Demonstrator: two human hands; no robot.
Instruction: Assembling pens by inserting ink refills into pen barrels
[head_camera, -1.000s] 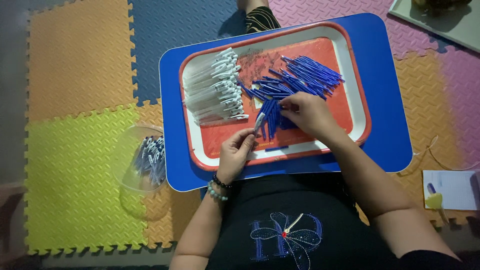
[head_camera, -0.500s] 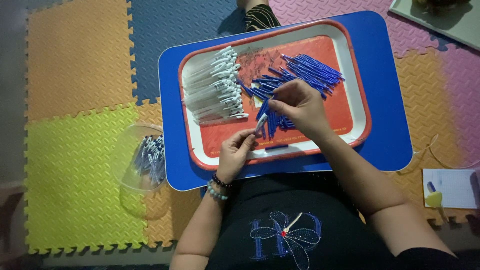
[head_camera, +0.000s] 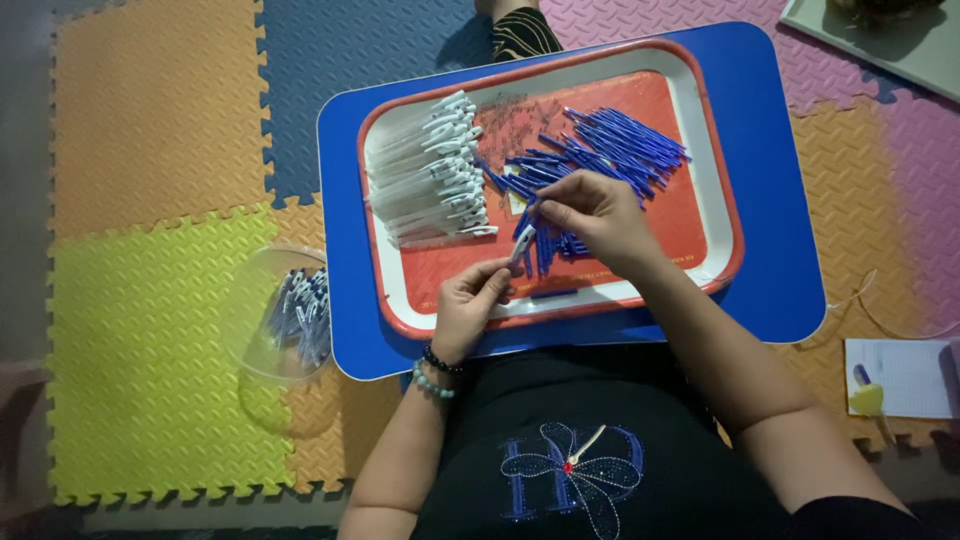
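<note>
Two hands meet over the near edge of the red tray (head_camera: 725, 215), just below the middle of the frame, and both are closed on small parts. The left hand (head_camera: 470, 300) pinches a white pen barrel (head_camera: 521, 243) that points up and to the right. The right hand (head_camera: 590, 215) has its fingertips narrowed on a blue part at the barrel's upper end, though whether that part is already seated in the barrel cannot be told.

A stack of white pen barrels (head_camera: 430, 170) lies in the tray's left half, clips to the right, and a loose heap of blue refills (head_camera: 610, 145) fills the upper right of it. The tray rests on a blue lap table (head_camera: 780, 180) set on the coloured foam floor mats (head_camera: 150, 130). At the left of the frame a clear plastic container (head_camera: 285, 320) holds a small batch of pens (these look assembled).

By the look of it, the step in hand is joining a blue piece to a white barrel. The next move would call for keeping the two parts in line and pushing straight along the barrel's axis while the left hand holds firm.
</note>
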